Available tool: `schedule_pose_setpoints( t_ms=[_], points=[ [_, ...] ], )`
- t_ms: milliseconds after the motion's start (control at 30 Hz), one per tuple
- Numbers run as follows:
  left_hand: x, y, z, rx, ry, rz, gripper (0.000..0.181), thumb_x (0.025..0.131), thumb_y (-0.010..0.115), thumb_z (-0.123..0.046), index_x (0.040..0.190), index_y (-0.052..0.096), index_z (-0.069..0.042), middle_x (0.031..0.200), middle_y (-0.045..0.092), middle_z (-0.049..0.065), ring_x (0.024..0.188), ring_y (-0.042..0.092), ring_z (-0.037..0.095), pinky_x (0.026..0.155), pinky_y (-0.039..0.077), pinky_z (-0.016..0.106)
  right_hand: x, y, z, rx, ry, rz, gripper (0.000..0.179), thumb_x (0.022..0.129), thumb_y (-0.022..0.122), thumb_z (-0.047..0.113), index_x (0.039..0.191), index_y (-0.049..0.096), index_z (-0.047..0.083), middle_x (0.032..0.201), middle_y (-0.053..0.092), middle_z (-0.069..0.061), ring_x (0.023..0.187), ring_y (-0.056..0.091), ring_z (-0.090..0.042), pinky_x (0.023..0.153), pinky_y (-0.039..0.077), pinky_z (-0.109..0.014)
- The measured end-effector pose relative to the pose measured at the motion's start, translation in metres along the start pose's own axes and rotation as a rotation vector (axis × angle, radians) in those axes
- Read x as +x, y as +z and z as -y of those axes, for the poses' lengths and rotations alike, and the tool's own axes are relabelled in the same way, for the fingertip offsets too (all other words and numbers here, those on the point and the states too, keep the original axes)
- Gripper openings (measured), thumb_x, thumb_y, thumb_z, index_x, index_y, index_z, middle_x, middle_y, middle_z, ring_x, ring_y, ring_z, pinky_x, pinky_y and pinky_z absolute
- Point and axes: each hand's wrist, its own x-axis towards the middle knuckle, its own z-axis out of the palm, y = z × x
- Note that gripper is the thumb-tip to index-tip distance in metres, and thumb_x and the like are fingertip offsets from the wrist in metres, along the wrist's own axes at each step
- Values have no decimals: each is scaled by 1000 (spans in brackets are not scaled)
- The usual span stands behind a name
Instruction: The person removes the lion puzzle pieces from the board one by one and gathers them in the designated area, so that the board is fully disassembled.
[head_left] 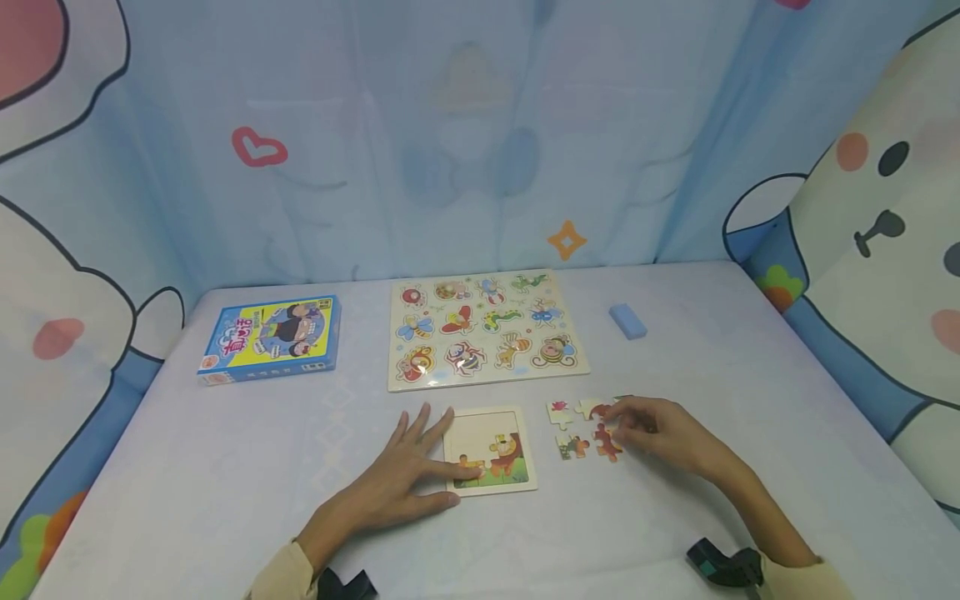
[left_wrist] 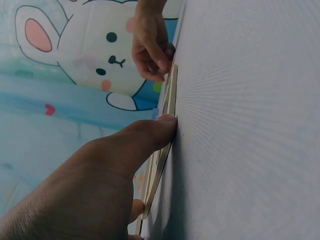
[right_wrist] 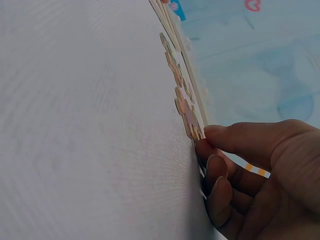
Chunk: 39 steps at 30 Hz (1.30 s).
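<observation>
My left hand (head_left: 408,479) lies with fingers spread over the left side of a square wooden puzzle tray (head_left: 527,450). Its index finger reaches across the picture, and its thumb (left_wrist: 162,127) presses the tray's edge. Fitted pieces in the tray show part of a bear-like animal on grass. To the right, my right hand (head_left: 667,429) is over several loose jigsaw pieces (head_left: 576,447), fingers curled. Thumb and index fingertips pinch the edge of a reddish-brown jigsaw piece (head_left: 606,443), low at the tabletop. The hand partly hides another piece behind it.
Behind the tray lies a large board of insect and animal shapes (head_left: 487,329). A blue and yellow box (head_left: 272,339) is at the left, and a small blue block (head_left: 627,322) at the back right. A printed curtain (head_left: 450,142) hangs behind the white table (head_left: 787,367).
</observation>
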Motion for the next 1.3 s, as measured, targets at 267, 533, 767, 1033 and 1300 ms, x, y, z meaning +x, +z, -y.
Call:
schedule_pose_setpoints(
  t_ms=[267, 533, 767, 1033, 1300],
  points=[
    [0, 0, 0, -9, 1, -4, 38, 90, 57, -53, 127, 57, -47, 160, 14, 6, 147, -5, 35, 116, -7, 57, 1, 1, 2, -24, -14, -15, 19, 87, 69, 12, 105, 69, 13, 81, 57, 2, 70, 48, -7, 56, 43, -20],
    [-1, -1, -1, -17, -17, 13, 37, 90, 56, -54, 127, 57, -48, 160, 14, 6, 146, -6, 35, 116, -7, 57, 14, 12, 32, 10, -82, -17, 19, 87, 68, 7, 105, 67, 11, 78, 60, 1, 62, 53, -12, 51, 47, -23],
    [-1, -3, -1, 1, -43, 31, 37, 90, 56, -54, 127, 57, -48, 160, 14, 8, 146, -6, 37, 115, -6, 59, 46, 44, 72, -8, -222, 30, 19, 89, 68, 13, 107, 69, 14, 93, 65, 6, 83, 57, -10, 68, 51, -24],
    [-2, 0, 5, 22, -17, -24, 37, 92, 55, -52, 128, 58, -46, 160, 13, 13, 144, -5, 43, 115, -3, 62, 57, 71, 87, -225, -234, 52, 17, 83, 74, 16, 100, 73, 18, 96, 62, 8, 93, 56, -13, 83, 50, -35],
    [0, -1, 5, 13, -5, -32, 37, 92, 55, -52, 128, 59, -44, 160, 13, 13, 145, -4, 43, 115, -3, 61, 56, 71, 82, -236, -238, 65, 16, 82, 76, 19, 95, 70, 26, 97, 59, 8, 92, 54, -12, 83, 49, -36]
  ],
)
